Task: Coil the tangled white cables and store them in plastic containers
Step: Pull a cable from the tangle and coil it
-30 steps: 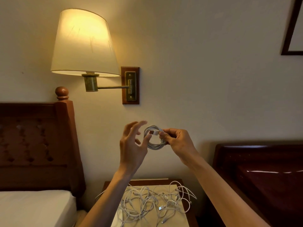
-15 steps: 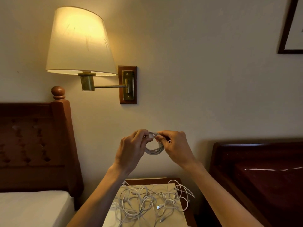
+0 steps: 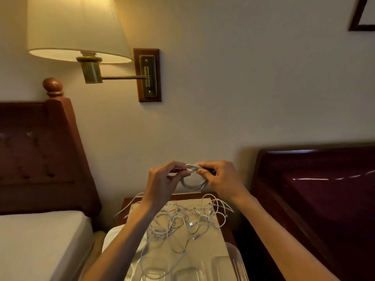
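A small coil of white cable (image 3: 193,184) hangs in the air between my hands, above the nightstand. My left hand (image 3: 164,182) pinches its top left with thumb and fingers. My right hand (image 3: 220,179) pinches the top right of the coil, fingers curled round the strands. Below them a tangle of white cables (image 3: 178,222) with a USB plug lies spread on the paper-covered nightstand (image 3: 211,238). Clear plastic containers (image 3: 229,264) sit at the near edge of the nightstand, partly cut off by the frame.
A lit wall lamp (image 3: 77,31) on a brass arm hangs at upper left. A wooden headboard (image 3: 40,155) and white mattress (image 3: 36,240) stand left of the nightstand. A dark glossy bed frame (image 3: 320,189) stands on the right.
My left hand went from spread fingers beside the coil to pinching it. Both hands with the coil have come lower in view, and the containers have come into sight at the bottom.
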A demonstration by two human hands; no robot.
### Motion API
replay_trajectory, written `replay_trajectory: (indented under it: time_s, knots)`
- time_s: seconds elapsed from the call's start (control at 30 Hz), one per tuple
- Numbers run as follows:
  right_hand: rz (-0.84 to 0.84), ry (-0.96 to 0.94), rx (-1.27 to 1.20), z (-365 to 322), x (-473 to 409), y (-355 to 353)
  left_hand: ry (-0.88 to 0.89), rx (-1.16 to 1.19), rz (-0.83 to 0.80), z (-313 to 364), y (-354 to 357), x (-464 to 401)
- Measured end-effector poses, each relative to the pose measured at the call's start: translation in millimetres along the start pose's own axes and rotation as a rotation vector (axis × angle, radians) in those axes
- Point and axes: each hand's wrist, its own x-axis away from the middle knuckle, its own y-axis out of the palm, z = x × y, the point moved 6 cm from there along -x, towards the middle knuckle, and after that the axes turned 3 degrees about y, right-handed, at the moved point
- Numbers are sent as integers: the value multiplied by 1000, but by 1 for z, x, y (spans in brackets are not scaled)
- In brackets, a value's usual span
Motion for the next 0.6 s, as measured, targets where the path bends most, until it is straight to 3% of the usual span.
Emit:
replay_trajectory:
  time_s: [0.13, 0.3, 0.47, 0.6]
  knots:
    - [-33, 139, 72, 63, 47, 8, -214, 57, -92, -9, 41, 72]
    - [-220, 321, 186, 141, 126, 31, -474, -145, -315, -33, 99, 206]
    - [-362, 386, 272, 192, 174, 61, -594, -282, -569, -23, 132, 281]
    - [-465, 335, 407, 209, 184, 81, -573, -299, -670, -9, 140, 296]
